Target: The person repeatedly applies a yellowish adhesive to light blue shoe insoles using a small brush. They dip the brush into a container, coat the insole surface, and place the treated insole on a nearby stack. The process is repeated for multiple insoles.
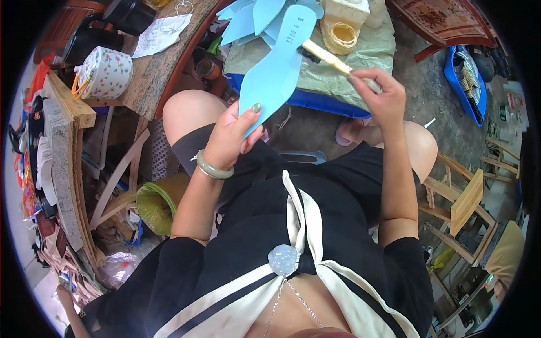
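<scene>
Pale-blue and thin, the shoe insole [276, 67] is being held up over the person's lap, its narrow heel end pinched in the left hand [234, 138], whose thumb is pressing on the face of the sheet while the other fingers are curling behind it. Off to the left, a flowered lidded pot [104, 72] is sitting on a stone-topped bench [152, 79], well apart from the work. Because the sheet is being gripped only at its low end, the broad upper part is standing free and looks likely to flex, so it seems wise that the left hand is keeping a firm pinch and tilting the face toward the bristles. Moving right, the dark head of a brush [318, 53] is touching the insole's right edge near the widest part; long, even strokes along the length would probably serve better than dabbing, and light pressure should be keeping the sheet from bending away. The right hand [380, 96] is closing around the far end of the pale handle, fingers wrapped tight. Behind the insole, more blue cut-outs [248, 17] are lying on a green woven sack [372, 45], beside a pale coil-shaped holder [340, 36]. Further right, a blue crate [451, 70] is resting on the floor.
</scene>
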Motion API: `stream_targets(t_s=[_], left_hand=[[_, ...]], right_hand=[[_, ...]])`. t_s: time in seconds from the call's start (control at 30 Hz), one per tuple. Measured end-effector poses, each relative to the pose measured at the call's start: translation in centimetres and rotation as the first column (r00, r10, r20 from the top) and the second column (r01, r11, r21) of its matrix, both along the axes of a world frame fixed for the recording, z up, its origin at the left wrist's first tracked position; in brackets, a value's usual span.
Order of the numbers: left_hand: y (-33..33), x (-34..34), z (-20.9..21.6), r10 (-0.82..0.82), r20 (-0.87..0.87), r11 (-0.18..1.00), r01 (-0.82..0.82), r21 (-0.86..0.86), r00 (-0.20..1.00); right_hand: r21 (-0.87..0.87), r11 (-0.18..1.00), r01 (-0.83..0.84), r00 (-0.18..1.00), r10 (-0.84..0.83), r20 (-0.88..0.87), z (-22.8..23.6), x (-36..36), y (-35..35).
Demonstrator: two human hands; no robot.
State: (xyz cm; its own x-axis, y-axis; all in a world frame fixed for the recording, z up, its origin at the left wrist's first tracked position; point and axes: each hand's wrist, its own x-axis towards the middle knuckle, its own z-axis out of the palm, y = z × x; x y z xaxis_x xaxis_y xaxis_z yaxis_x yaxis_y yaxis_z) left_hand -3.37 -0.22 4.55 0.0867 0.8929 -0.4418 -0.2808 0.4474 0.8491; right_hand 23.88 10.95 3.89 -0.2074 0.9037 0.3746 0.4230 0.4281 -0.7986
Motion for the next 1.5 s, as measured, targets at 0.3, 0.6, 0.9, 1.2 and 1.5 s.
stream_targets(t_s=[0.3,0.6,0.9,1.2,1.5], left_hand=[[-1.0,-1.0,0.8,-0.173,-0.143,0.985,0.173,-0.011,0.975],[-0.7,-0.6,0.2,-0.253,-0.139,0.967,0.254,-0.014,0.957],[0.0,0.2,-1.2,-0.254,-0.176,0.966,0.259,0.004,0.951],[0.1,1.1,-0.8,-0.208,-0.285,0.975,0.221,0.013,0.936],[-1.0,-0.2,0.2,-0.22,-0.208,0.972,0.233,0.038,0.953]], right_hand=[[0.013,0.996,0.093,0.981,-0.094,0.167,2.3,2.3,3.7],[0.198,0.932,-0.304,0.908,0.22,0.358,4.4,2.8,5.7],[0.082,0.878,-0.472,0.847,0.425,0.32,3.2,0.7,2.4],[-0.013,0.912,-0.41,0.912,0.41,0.035,0.3,-3.8,-2.0],[0.116,0.986,-0.121,0.98,0.1,0.172,0.7,0.6,2.8]])
